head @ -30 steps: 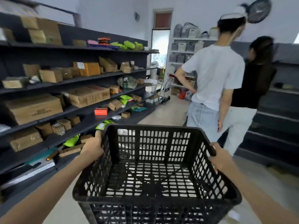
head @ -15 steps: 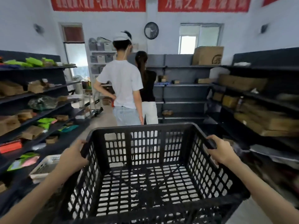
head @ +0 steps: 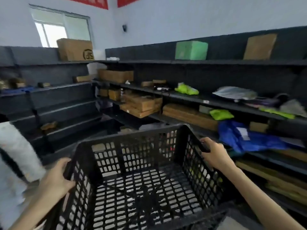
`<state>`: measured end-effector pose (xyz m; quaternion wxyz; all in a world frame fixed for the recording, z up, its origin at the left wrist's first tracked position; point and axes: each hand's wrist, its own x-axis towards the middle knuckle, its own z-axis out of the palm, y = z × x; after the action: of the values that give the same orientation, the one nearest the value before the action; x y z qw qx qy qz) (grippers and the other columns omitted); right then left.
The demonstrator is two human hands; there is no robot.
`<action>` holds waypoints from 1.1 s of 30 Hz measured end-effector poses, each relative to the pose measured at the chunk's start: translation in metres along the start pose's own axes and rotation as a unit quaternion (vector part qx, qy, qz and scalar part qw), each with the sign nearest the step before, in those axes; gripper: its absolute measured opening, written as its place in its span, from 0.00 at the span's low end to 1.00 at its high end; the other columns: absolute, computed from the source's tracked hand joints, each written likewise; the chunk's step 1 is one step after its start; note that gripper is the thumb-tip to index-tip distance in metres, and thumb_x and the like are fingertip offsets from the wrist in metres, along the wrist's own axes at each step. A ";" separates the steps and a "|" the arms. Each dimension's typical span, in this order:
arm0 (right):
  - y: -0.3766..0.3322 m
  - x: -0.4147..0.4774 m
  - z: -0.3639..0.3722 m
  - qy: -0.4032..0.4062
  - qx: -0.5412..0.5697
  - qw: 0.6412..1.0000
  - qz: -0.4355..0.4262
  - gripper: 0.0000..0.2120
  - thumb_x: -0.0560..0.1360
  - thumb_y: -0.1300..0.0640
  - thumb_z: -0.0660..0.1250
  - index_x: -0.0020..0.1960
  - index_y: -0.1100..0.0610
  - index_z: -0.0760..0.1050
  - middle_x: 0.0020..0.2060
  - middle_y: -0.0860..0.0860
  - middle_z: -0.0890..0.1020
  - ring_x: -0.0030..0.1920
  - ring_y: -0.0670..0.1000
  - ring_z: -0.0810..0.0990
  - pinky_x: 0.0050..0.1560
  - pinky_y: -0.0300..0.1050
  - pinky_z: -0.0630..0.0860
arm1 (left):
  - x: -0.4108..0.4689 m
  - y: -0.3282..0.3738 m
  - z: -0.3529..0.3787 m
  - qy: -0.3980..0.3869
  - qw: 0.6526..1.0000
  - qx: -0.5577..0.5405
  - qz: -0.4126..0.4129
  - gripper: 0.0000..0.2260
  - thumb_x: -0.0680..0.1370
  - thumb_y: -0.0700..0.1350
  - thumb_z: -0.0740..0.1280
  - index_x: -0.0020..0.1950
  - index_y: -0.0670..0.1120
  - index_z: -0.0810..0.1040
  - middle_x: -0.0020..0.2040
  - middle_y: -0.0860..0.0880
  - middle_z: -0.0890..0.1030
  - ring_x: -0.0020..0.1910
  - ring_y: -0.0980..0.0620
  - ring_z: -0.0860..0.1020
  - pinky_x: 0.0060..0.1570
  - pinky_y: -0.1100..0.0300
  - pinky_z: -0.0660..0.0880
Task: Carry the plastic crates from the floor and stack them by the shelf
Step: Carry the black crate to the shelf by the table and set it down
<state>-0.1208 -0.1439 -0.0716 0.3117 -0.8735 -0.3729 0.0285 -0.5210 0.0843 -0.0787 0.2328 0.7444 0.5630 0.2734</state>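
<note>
Crate [head: 141,176] swings right toward the shelf [head: 216,100], both hands [head: 56,178] [head: 214,153] clamped on its rims; drop-off nears.

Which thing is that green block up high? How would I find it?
Look at the dark shelving along the right wall and follow its top shelf. The green box sits there alone, left of a flat brown cardboard sheet; it is the only green block-shaped thing.

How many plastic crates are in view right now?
1: the black crate, carried in front of the shelves, left hand and right hand gripping its side rims. Others may be out of frame.
</note>
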 end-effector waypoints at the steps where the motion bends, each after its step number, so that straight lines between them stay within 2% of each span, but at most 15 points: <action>1: 0.017 -0.004 -0.009 0.018 -0.001 0.999 0.026 0.22 0.71 0.54 0.69 0.65 0.48 0.71 0.55 0.55 0.82 0.57 0.57 0.79 0.53 0.47 0.76 | 0.010 0.019 0.019 -0.022 1.000 -0.015 0.014 0.29 0.65 0.32 0.76 0.63 0.45 0.73 0.49 0.42 0.82 0.38 0.46 0.78 0.35 0.57 0.70; 2: 0.036 -0.007 -0.016 0.033 -0.005 0.998 0.051 0.23 0.71 0.55 0.69 0.65 0.48 0.71 0.55 0.55 0.82 0.57 0.57 0.79 0.53 0.47 0.75 | 0.019 0.038 0.038 -0.042 0.999 -0.023 0.024 0.28 0.66 0.31 0.75 0.64 0.43 0.73 0.50 0.40 0.82 0.37 0.45 0.76 0.33 0.58 0.67; 4: 0.069 -0.018 -0.030 0.054 -0.015 0.993 0.105 0.28 0.69 0.59 0.69 0.68 0.49 0.70 0.55 0.57 0.82 0.58 0.59 0.78 0.54 0.48 0.75 | 0.035 0.070 0.075 -0.085 0.995 -0.028 0.054 0.31 0.67 0.30 0.73 0.69 0.43 0.72 0.53 0.40 0.82 0.38 0.42 0.79 0.36 0.56 0.71; 7: 0.109 -0.042 -0.046 0.090 -0.029 0.978 0.184 0.31 0.69 0.60 0.68 0.71 0.48 0.67 0.57 0.58 0.82 0.58 0.58 0.79 0.54 0.46 0.75 | 0.068 0.102 0.133 -0.145 0.982 -0.013 0.120 0.37 0.65 0.31 0.73 0.72 0.49 0.69 0.40 0.49 0.82 0.30 0.44 0.81 0.30 0.57 0.78; 10: 0.146 -0.074 -0.056 0.135 -0.041 0.962 0.233 0.31 0.70 0.60 0.68 0.72 0.48 0.66 0.59 0.57 0.81 0.60 0.57 0.78 0.54 0.45 0.75 | 0.073 0.147 0.180 -0.178 0.965 0.013 0.191 0.38 0.66 0.34 0.74 0.73 0.50 0.67 0.30 0.49 0.81 0.23 0.50 0.76 0.20 0.64 0.68; 11: 0.157 -0.086 -0.059 0.145 -0.040 0.955 0.254 0.31 0.71 0.59 0.67 0.72 0.48 0.65 0.57 0.57 0.82 0.56 0.56 0.81 0.49 0.43 0.75 | 0.070 0.162 0.195 -0.185 0.957 0.022 0.221 0.37 0.67 0.35 0.75 0.74 0.50 0.67 0.33 0.46 0.83 0.27 0.48 0.78 0.23 0.63 0.69; 13: 0.179 -0.112 -0.064 0.164 -0.033 0.939 0.300 0.30 0.73 0.61 0.66 0.73 0.47 0.63 0.45 0.55 0.84 0.36 0.48 0.82 0.33 0.33 0.73 | 0.059 0.189 0.228 -0.201 0.940 0.045 0.271 0.37 0.67 0.37 0.75 0.74 0.50 0.66 0.39 0.44 0.85 0.33 0.47 0.81 0.29 0.59 0.72; 15: 0.203 -0.137 -0.066 0.187 -0.037 0.919 0.345 0.30 0.73 0.62 0.66 0.73 0.47 0.63 0.36 0.50 0.79 0.25 0.40 0.73 0.25 0.30 0.69 | 0.044 0.213 0.264 -0.221 0.928 0.057 0.294 0.38 0.67 0.38 0.75 0.75 0.52 0.64 0.32 0.47 0.83 0.27 0.51 0.78 0.24 0.59 0.71; 17: 0.231 -0.163 -0.066 0.204 -0.030 0.901 0.381 0.31 0.73 0.62 0.67 0.73 0.47 0.63 0.31 0.48 0.79 0.22 0.43 0.75 0.25 0.32 0.70 | 0.026 0.234 0.302 -0.244 0.913 0.065 0.321 0.38 0.68 0.39 0.75 0.75 0.53 0.64 0.28 0.50 0.80 0.25 0.52 0.77 0.19 0.62 0.68; 19: 0.256 -0.186 -0.066 0.219 -0.021 0.888 0.404 0.31 0.73 0.63 0.67 0.72 0.48 0.64 0.31 0.49 0.82 0.26 0.44 0.80 0.29 0.36 0.74 | 0.006 0.253 0.337 -0.265 0.897 0.067 0.347 0.38 0.68 0.39 0.75 0.75 0.53 0.65 0.36 0.47 0.85 0.31 0.49 0.81 0.25 0.59 0.73; 21: 0.285 -0.203 -0.069 0.228 -0.021 0.876 0.425 0.31 0.72 0.64 0.68 0.72 0.48 0.65 0.39 0.55 0.85 0.36 0.50 0.83 0.37 0.44 0.76 | -0.016 0.271 0.375 -0.288 0.880 0.073 0.371 0.37 0.67 0.39 0.74 0.74 0.52 0.65 0.45 0.45 0.86 0.40 0.47 0.83 0.31 0.58 0.76; 24: 0.343 -0.221 -0.072 0.227 -0.022 0.868 0.442 0.33 0.70 0.65 0.68 0.71 0.44 0.65 0.44 0.55 0.86 0.40 0.52 0.83 0.39 0.42 0.75 | -0.049 0.294 0.436 -0.327 0.864 0.095 0.371 0.38 0.68 0.38 0.74 0.75 0.54 0.64 0.40 0.47 0.85 0.34 0.51 0.81 0.28 0.62 0.73; 27: 0.411 -0.224 -0.077 0.213 -0.019 0.866 0.452 0.33 0.68 0.65 0.67 0.71 0.48 0.68 0.52 0.53 0.84 0.49 0.53 0.83 0.45 0.40 0.75 | -0.078 0.312 0.499 -0.353 0.858 0.108 0.357 0.39 0.69 0.42 0.73 0.76 0.58 0.60 0.49 0.48 0.84 0.43 0.50 0.83 0.33 0.63 0.76; 31: 0.488 -0.214 -0.064 0.185 -0.031 0.864 0.468 0.32 0.71 0.61 0.66 0.72 0.45 0.64 0.52 0.55 0.85 0.50 0.55 0.83 0.44 0.44 0.76 | -0.102 0.318 0.577 -0.366 0.862 0.138 0.323 0.40 0.70 0.43 0.72 0.77 0.59 0.56 0.41 0.51 0.80 0.31 0.54 0.77 0.34 0.63 0.76; 33: 0.522 -0.210 -0.044 0.183 -0.030 0.862 0.472 0.32 0.72 0.58 0.65 0.72 0.39 0.61 0.50 0.56 0.85 0.48 0.55 0.84 0.42 0.46 0.77 | -0.109 0.313 0.609 -0.367 0.859 0.151 0.324 0.39 0.71 0.43 0.72 0.77 0.59 0.57 0.39 0.51 0.80 0.31 0.54 0.77 0.32 0.63 0.76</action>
<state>0.0713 -0.5827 -0.3704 0.2970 -0.9436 0.1466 0.0005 0.0852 -0.1249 -0.3413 0.2053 0.9571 0.1986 -0.0479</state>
